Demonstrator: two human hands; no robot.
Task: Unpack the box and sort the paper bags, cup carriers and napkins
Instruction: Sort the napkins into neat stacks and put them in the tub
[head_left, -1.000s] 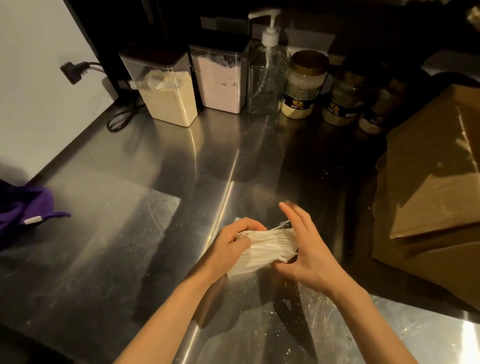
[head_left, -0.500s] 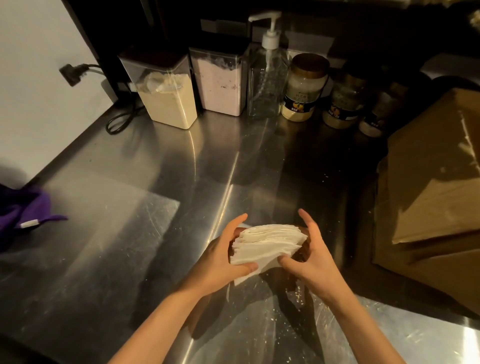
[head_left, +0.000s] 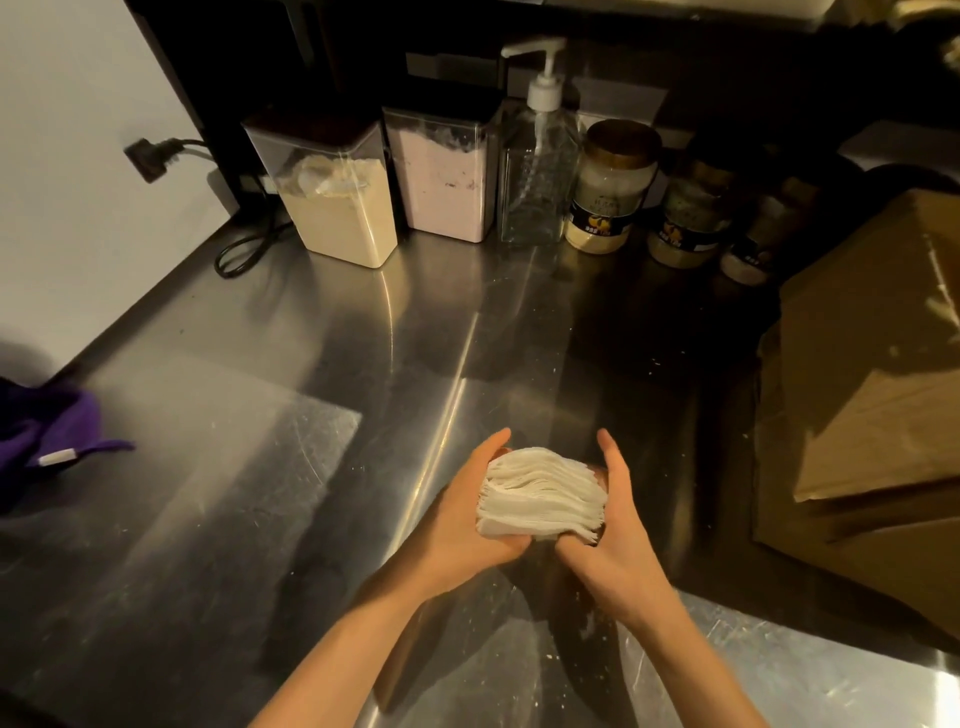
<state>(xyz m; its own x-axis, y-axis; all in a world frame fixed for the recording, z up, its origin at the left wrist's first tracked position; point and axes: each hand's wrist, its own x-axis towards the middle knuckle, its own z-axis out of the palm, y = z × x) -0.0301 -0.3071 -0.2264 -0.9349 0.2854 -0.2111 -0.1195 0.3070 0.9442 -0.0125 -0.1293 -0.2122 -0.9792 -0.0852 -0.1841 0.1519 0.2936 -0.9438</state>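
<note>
Presently holding the stack of white napkins (head_left: 543, 493) over the steel counter (head_left: 311, 467), near its front middle, clasping it from both sides with the left hand (head_left: 462, 525) and the right hand (head_left: 618, 540), wrapping fingers along its sides and tucking thumbs at its near edge. Probably evening up the fanned sheets, so working through the napkin-sorting step, with the brown pile (head_left: 857, 395) at the right lying well apart. Next, likely needing a gentle squeeze and a level lowering onto bare steel, keeping loose top sheets from sliding.
</note>
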